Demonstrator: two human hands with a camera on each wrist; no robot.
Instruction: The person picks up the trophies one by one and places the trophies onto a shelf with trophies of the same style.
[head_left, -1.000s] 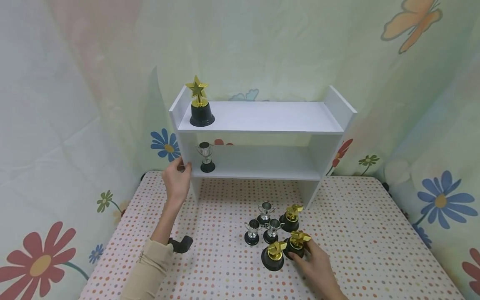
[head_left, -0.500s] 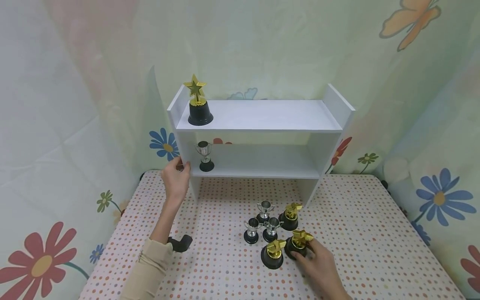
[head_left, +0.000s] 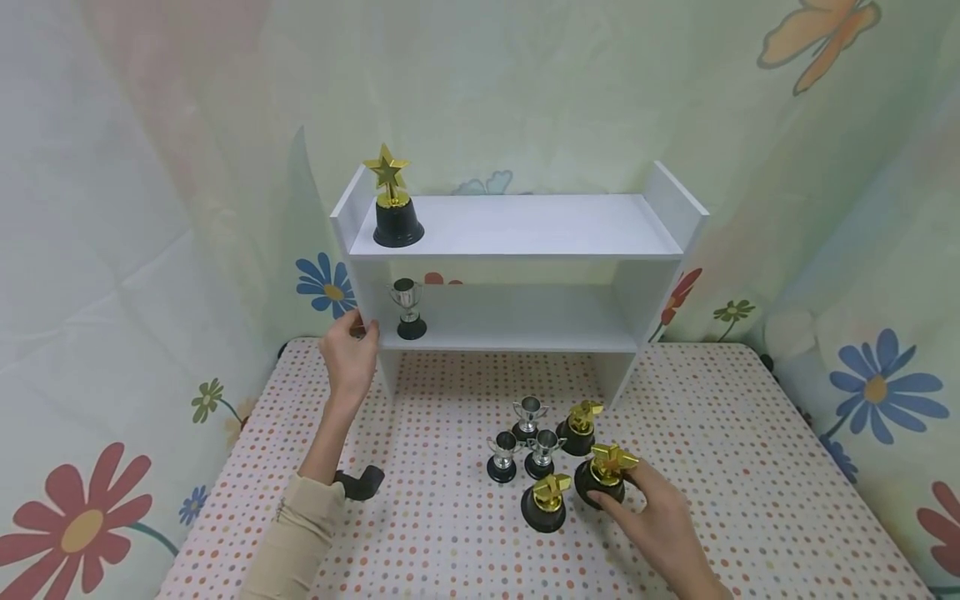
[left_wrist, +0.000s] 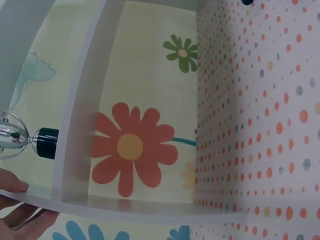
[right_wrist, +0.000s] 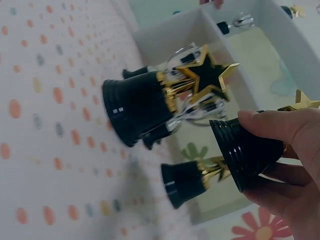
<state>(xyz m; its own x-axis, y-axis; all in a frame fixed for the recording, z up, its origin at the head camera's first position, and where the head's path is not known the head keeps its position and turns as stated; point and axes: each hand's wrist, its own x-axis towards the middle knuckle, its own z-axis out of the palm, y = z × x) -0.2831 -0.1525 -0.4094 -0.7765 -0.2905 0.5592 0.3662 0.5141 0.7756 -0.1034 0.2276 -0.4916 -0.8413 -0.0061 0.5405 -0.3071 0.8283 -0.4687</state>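
Note:
My right hand [head_left: 618,487] grips the black base of a gold star trophy [head_left: 604,472] at the front right of a cluster on the dotted table [head_left: 720,467]. In the right wrist view the right hand [right_wrist: 251,156] curls round that trophy's ribbed base [right_wrist: 250,148]. My left hand [head_left: 358,332] holds the left side panel of a white two-level shelf [head_left: 525,250]. The left wrist view shows the left hand [left_wrist: 20,202] pinching the panel's edge, close to a silver cup [left_wrist: 15,139]. One gold star trophy [head_left: 392,204] stands on the top shelf, a silver cup [head_left: 407,307] on the lower.
Beside the held trophy stand two more gold star trophies [head_left: 547,500] [head_left: 578,426] and three silver cups [head_left: 528,417] [head_left: 502,457] [head_left: 545,451]. A small black object [head_left: 361,482] lies by my left forearm. Flowered cloth hangs behind and beside the table.
My right hand has closed more fully round the gold star trophy's base and drawn it slightly up and right, away from its neighbour. The left hand has stayed on the shelf's side panel.

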